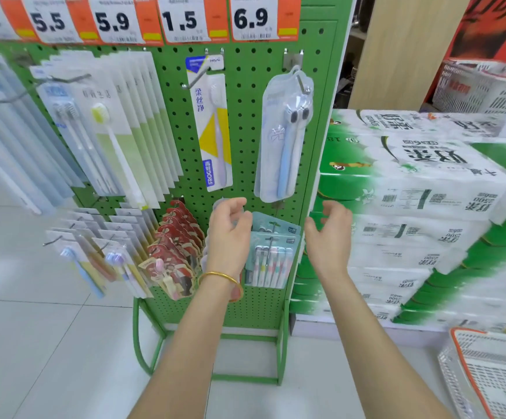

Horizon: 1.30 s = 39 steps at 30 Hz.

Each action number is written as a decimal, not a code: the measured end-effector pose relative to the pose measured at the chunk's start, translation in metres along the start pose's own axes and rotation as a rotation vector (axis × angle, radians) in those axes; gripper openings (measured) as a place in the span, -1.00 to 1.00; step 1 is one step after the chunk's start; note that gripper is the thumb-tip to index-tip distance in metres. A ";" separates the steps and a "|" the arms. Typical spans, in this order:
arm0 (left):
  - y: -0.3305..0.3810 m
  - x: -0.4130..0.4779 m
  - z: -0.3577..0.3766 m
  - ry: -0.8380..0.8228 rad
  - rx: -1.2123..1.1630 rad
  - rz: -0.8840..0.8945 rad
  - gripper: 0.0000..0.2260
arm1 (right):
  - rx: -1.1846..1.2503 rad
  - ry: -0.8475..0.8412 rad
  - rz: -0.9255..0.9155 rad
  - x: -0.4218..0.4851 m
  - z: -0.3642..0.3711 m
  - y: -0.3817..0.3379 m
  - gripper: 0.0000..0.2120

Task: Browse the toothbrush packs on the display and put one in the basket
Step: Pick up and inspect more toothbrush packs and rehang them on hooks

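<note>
My left hand [230,234] is up against the lower part of the green display [245,95], fingers curled over a clear pack [217,204] whose top pokes out just above my fingertips; I cannot tell whether I am really gripping it. My right hand [328,234] hangs slack beside the display's edge, fingers loosely bent and holding nothing. A teal pack [271,258] of several toothbrushes hangs between my two hands, nearer the left wrist. Red packs [176,246] fan out on the far side of my left hand. The basket [499,385] sits on the floor, well below and beyond my right hand.
</note>
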<state>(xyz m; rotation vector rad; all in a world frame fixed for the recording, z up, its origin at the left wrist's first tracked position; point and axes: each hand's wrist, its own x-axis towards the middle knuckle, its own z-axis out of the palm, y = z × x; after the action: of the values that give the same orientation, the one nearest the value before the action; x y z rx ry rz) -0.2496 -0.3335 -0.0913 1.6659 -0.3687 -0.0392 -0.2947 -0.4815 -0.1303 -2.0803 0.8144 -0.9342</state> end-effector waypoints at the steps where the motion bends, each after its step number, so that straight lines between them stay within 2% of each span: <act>1: -0.007 -0.004 0.001 -0.003 0.001 -0.027 -0.80 | 0.001 -0.070 0.052 -0.006 0.002 0.016 -0.59; 5: -0.033 -0.016 0.007 -0.029 0.034 -0.102 -0.77 | 0.073 -0.348 0.267 -0.022 0.021 0.054 -0.53; 8: -0.046 -0.021 0.007 -0.031 0.089 -0.123 -0.76 | 0.160 -0.425 0.337 -0.022 0.036 0.062 -0.49; 15: -0.066 -0.029 -0.006 -0.037 0.064 -0.219 -0.80 | 0.237 -0.404 0.452 -0.010 0.063 0.079 -0.48; 22: -0.068 -0.024 -0.008 -0.040 0.087 -0.232 -0.80 | 0.229 -0.369 0.466 -0.014 0.075 0.086 -0.56; 36: -0.072 -0.025 -0.009 -0.021 0.073 -0.228 -0.81 | 0.295 -0.429 0.452 -0.020 0.073 0.091 -0.36; 38: -0.071 -0.027 -0.009 -0.023 0.079 -0.218 -0.81 | 0.271 -0.451 0.448 -0.020 0.073 0.093 -0.41; 39: -0.071 -0.028 -0.010 -0.025 0.083 -0.214 -0.81 | 0.251 -0.468 0.433 -0.021 0.074 0.095 -0.51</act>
<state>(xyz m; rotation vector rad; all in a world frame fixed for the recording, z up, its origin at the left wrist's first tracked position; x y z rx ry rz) -0.2579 -0.3110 -0.1648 1.7833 -0.2114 -0.2064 -0.2708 -0.4931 -0.2493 -1.7067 0.7993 -0.2788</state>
